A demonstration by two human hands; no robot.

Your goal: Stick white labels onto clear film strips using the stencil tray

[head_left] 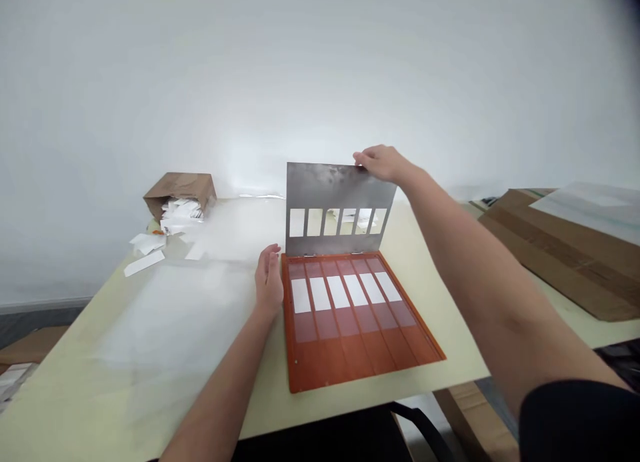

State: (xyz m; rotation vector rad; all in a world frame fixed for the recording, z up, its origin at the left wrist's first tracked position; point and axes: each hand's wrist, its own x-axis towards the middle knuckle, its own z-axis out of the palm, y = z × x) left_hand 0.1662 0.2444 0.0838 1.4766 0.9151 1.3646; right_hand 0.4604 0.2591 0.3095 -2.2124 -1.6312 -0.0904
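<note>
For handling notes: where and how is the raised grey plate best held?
The grey plate is probably best pinched at its free top edge, coming from the right, where the right hand is: it stands raised, its bottom edge seemingly hinged to the orange tray.

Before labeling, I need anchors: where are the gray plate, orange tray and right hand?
Gray plate (pixel 340 193), head view: solid upper part.
Orange tray (pixel 366 355), head view: bare lower part.
Right hand (pixel 384 163), head view: its back.

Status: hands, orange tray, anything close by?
Right hand grips top edge of raised hinged metal plate. Left hand at left edge of orange tray. Six white cards in tray slots. Translucent sheets left of tray.
</note>
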